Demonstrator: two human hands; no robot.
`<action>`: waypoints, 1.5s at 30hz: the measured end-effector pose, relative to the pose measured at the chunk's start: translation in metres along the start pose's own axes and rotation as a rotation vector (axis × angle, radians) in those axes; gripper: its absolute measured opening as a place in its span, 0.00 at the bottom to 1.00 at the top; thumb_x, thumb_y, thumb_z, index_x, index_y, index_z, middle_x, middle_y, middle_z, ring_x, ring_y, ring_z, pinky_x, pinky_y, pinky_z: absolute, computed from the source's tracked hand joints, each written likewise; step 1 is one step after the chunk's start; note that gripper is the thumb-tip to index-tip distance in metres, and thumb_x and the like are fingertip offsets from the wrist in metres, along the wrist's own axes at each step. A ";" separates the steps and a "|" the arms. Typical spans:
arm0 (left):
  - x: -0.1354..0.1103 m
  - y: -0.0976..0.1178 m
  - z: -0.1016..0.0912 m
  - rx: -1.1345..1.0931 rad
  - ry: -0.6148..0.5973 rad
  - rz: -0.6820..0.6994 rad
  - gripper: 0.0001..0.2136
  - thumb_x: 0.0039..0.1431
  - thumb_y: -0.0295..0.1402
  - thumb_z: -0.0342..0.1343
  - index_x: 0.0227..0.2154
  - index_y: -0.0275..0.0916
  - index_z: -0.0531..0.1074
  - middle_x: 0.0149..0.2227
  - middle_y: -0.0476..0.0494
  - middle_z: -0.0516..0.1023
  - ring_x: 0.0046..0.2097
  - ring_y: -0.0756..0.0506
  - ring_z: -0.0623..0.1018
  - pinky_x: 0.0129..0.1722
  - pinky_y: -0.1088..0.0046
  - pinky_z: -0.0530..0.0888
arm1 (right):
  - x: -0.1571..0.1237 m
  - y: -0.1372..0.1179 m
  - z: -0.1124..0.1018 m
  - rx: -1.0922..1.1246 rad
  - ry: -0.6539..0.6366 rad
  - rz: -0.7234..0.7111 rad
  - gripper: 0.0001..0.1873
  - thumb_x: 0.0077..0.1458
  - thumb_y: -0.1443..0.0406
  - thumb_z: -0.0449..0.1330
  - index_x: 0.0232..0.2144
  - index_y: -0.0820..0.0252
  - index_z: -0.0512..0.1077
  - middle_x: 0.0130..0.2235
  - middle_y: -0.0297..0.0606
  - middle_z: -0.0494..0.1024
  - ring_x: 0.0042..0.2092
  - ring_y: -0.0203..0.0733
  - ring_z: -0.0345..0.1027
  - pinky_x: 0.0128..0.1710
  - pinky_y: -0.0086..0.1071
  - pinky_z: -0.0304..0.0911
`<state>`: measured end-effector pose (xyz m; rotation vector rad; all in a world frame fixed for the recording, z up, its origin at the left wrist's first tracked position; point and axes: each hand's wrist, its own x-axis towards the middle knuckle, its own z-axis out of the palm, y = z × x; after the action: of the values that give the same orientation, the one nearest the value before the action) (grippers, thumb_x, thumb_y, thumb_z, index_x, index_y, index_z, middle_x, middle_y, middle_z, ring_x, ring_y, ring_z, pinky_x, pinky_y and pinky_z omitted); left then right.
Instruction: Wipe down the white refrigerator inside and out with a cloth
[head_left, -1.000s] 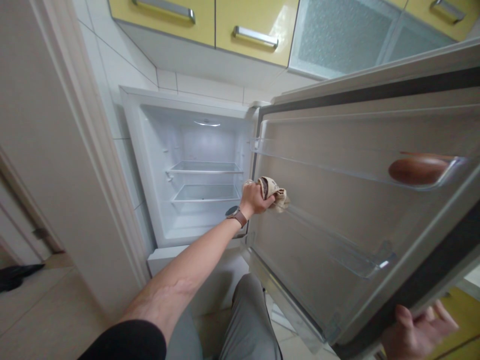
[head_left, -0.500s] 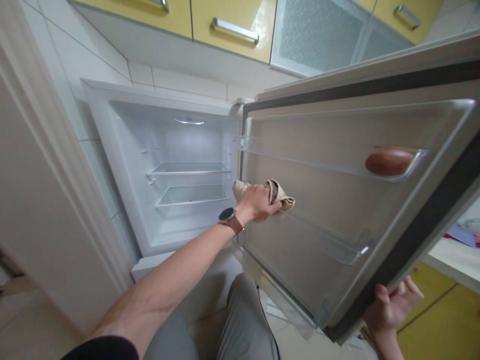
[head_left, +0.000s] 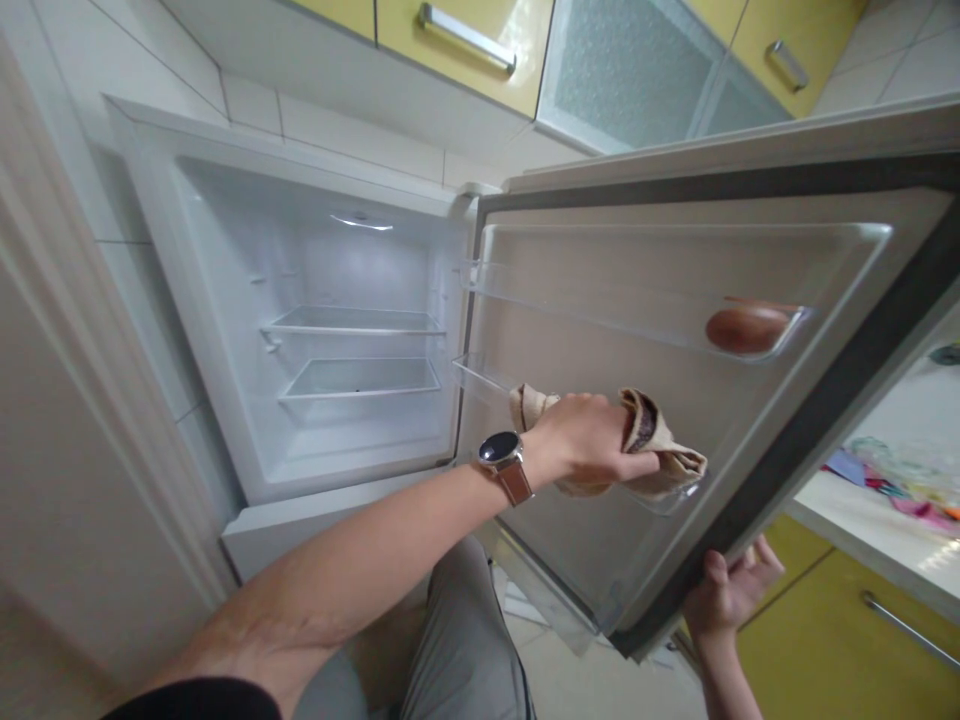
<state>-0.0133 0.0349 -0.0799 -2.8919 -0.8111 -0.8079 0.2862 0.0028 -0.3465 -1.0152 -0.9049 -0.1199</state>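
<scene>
My left hand (head_left: 585, 436), with a watch (head_left: 500, 448) on its wrist, is closed around a folded beige cloth (head_left: 666, 450). It presses the cloth along the lower clear door bin (head_left: 484, 372), whose right part the cloth partly covers. At the door's bottom outer corner, my right hand (head_left: 726, 592) grips the edge of the open refrigerator door (head_left: 585, 365). In the upper door bin sits a smooth reddish-brown rounded thing (head_left: 746, 328), whose kind I cannot make out.
The refrigerator compartment (head_left: 240, 420) stands open at left, with two glass shelves (head_left: 360, 378). Yellow cabinets (head_left: 480, 90) hang above. A white counter (head_left: 892, 535) with colourful plastic items (head_left: 919, 490) lies to the right, behind the door. My knees are below the door.
My left hand has slid the cloth rightward along the lower bin, from near the hinge side toward its outer end. The view has shifted somewhat to the right; my right hand stays on the door edge.
</scene>
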 end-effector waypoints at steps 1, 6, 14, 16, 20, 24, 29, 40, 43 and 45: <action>0.002 -0.004 -0.003 -0.018 -0.017 -0.017 0.22 0.64 0.54 0.51 0.34 0.42 0.81 0.35 0.38 0.83 0.38 0.37 0.82 0.34 0.65 0.71 | 0.000 -0.002 0.001 -0.004 0.013 -0.005 0.46 0.46 0.37 0.64 0.59 0.55 0.60 0.48 0.42 0.72 0.51 0.54 0.70 0.55 0.55 0.63; 0.011 -0.026 -0.016 -0.068 -0.139 -0.012 0.20 0.68 0.50 0.48 0.40 0.43 0.79 0.41 0.41 0.84 0.42 0.40 0.82 0.40 0.68 0.73 | -0.001 -0.007 0.006 0.007 0.029 -0.018 0.50 0.45 0.36 0.64 0.60 0.57 0.60 0.44 0.40 0.72 0.43 0.49 0.70 0.49 0.50 0.65; 0.002 -0.078 -0.019 0.081 -0.059 -0.149 0.17 0.66 0.49 0.50 0.35 0.41 0.76 0.38 0.41 0.83 0.39 0.41 0.81 0.38 0.69 0.71 | 0.002 -0.003 0.005 0.057 0.034 -0.008 0.50 0.44 0.36 0.67 0.60 0.57 0.61 0.42 0.37 0.72 0.40 0.46 0.69 0.44 0.43 0.63; -0.002 -0.098 -0.020 0.119 -0.035 -0.199 0.17 0.66 0.49 0.50 0.36 0.40 0.76 0.37 0.40 0.83 0.38 0.41 0.81 0.36 0.68 0.71 | 0.003 -0.003 0.006 0.052 0.029 -0.010 0.49 0.45 0.37 0.66 0.60 0.57 0.61 0.43 0.38 0.72 0.41 0.46 0.69 0.46 0.44 0.63; -0.010 -0.131 -0.022 0.213 0.045 -0.288 0.17 0.65 0.47 0.51 0.34 0.39 0.77 0.36 0.38 0.83 0.38 0.40 0.81 0.36 0.68 0.70 | 0.004 -0.006 0.008 0.092 0.026 -0.011 0.48 0.44 0.38 0.67 0.59 0.56 0.60 0.43 0.38 0.72 0.41 0.45 0.69 0.46 0.44 0.64; -0.018 -0.141 -0.013 0.282 0.127 -0.343 0.19 0.62 0.48 0.52 0.27 0.38 0.77 0.32 0.36 0.82 0.37 0.38 0.81 0.34 0.66 0.69 | 0.004 -0.006 0.008 0.090 0.032 -0.009 0.49 0.43 0.37 0.68 0.58 0.57 0.61 0.43 0.38 0.72 0.41 0.46 0.69 0.48 0.46 0.65; -0.027 -0.138 0.006 0.286 0.282 -0.350 0.20 0.59 0.49 0.53 0.24 0.39 0.78 0.28 0.37 0.80 0.34 0.38 0.80 0.34 0.65 0.69 | 0.004 -0.002 0.006 0.041 0.029 -0.008 0.51 0.43 0.35 0.65 0.59 0.57 0.60 0.44 0.39 0.72 0.43 0.48 0.70 0.49 0.49 0.66; -0.026 -0.136 0.016 0.256 0.352 -0.340 0.22 0.58 0.51 0.52 0.24 0.38 0.79 0.26 0.37 0.80 0.32 0.38 0.80 0.33 0.64 0.68 | 0.013 -0.001 0.007 0.052 0.031 -0.020 0.48 0.43 0.37 0.66 0.58 0.56 0.61 0.43 0.37 0.72 0.41 0.46 0.70 0.49 0.47 0.65; -0.026 -0.136 0.016 0.253 0.356 -0.346 0.22 0.58 0.51 0.53 0.24 0.38 0.79 0.26 0.36 0.80 0.32 0.38 0.80 0.33 0.64 0.68 | 0.013 -0.001 0.007 0.072 0.030 -0.012 0.48 0.43 0.38 0.67 0.57 0.56 0.61 0.41 0.35 0.72 0.40 0.43 0.69 0.49 0.46 0.65; -0.027 -0.136 0.016 0.256 0.356 -0.349 0.22 0.58 0.51 0.52 0.24 0.38 0.79 0.26 0.36 0.80 0.32 0.38 0.80 0.33 0.64 0.68 | 0.013 -0.001 0.007 0.088 0.032 -0.013 0.48 0.43 0.38 0.67 0.57 0.56 0.61 0.41 0.35 0.72 0.39 0.43 0.69 0.49 0.45 0.65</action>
<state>-0.0917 0.1421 -0.1214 -2.3226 -1.2778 -1.1089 0.2896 0.0121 -0.3355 -0.9235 -0.8800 -0.1064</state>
